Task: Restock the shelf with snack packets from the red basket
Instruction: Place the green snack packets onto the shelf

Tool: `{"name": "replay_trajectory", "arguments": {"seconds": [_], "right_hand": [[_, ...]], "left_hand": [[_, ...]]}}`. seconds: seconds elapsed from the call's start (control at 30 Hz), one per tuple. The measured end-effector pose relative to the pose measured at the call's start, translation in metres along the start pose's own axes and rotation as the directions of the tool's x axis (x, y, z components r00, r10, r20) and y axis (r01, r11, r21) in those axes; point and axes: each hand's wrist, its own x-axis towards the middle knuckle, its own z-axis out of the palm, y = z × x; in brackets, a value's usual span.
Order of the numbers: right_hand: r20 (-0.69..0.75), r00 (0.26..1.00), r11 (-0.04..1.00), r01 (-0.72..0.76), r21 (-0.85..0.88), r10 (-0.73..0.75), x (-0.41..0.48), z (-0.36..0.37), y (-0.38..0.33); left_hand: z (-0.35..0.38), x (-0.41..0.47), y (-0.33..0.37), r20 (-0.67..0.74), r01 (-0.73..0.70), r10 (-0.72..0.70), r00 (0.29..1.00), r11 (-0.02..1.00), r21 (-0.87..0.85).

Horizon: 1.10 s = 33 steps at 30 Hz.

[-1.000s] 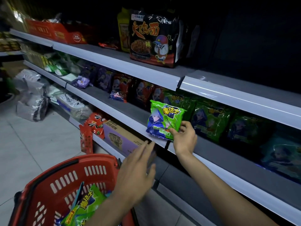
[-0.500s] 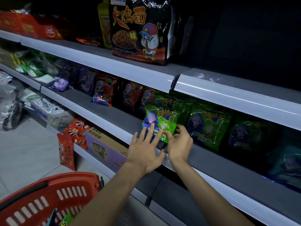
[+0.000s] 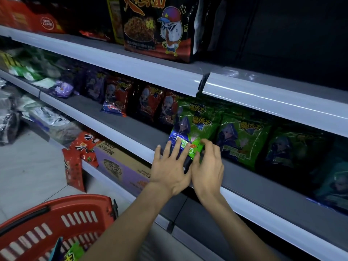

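Left hand, fingers straight and spread, presses the lower left of the green packet. Right hand, just beside it, curls thumb and fingers on the packet's bottom edge. The packet stands upright just behind the shelf's front edge, straight ahead of both hands, against the next green packet.

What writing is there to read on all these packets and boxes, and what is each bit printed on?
"魔法士": yellow, on the front green packet and the second green packet.
"辣": on the black noodle bag; its title is cut off at the top.
"风味鸡味" (likely): on the cardboard box.
Too blurred or cut off: the round logo on the red box, print on the red packets, the loose packet in the red basket.
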Motion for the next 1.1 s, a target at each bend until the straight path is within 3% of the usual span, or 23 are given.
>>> {"name": "replay_trajectory", "arguments": {"seconds": [0.13, 0.3, 0.43, 0.53, 0.67, 0.87, 1.1], "right_hand": [[0.108, 0.994, 0.996, -0.005, -0.092, 0.015, 0.006, -0.001, -0.005], [0.127, 0.992, 0.972, 0.029, -0.235, 0.001, 0.009, 0.003, -0.001], [0.043, 0.977, 0.951, 0.212, -0.227, -0.208, -0.004, 0.000, 0.007], [0.127, 0.942, 0.920, 0.331, -0.212, -0.310, -0.009, -0.001, 0.013], [0.291, 0.930, 0.931, 0.291, -0.219, -0.222, 0.002, -0.002, 0.014], [0.330, 0.931, 0.941, 0.239, -0.240, -0.152, 0.005, 0.002, 0.014], [0.424, 0.900, 0.937, 0.229, -0.264, -0.100, 0.010, 0.001, 0.009]], "left_hand": [[-0.003, 0.003, 0.002, 0.011, -0.034, 0.034, 0.999, 0.999, -0.003], [-0.002, 0.007, 0.002, 0.040, -0.083, 0.083, 0.996, 0.997, 0.001], [-0.002, 0.013, 0.003, 0.094, -0.093, 0.088, 0.992, 0.994, 0.057], [0.001, 0.019, 0.002, 0.115, -0.101, 0.090, 0.989, 0.991, 0.093], [-0.004, 0.019, 0.001, 0.120, -0.098, 0.091, 0.989, 0.993, 0.059], [-0.012, 0.010, 0.002, -0.013, -0.091, 0.091, 0.996, 0.996, 0.016], [-0.015, 0.017, -0.002, 0.120, -0.104, 0.100, 0.988, 0.994, 0.030]]}}
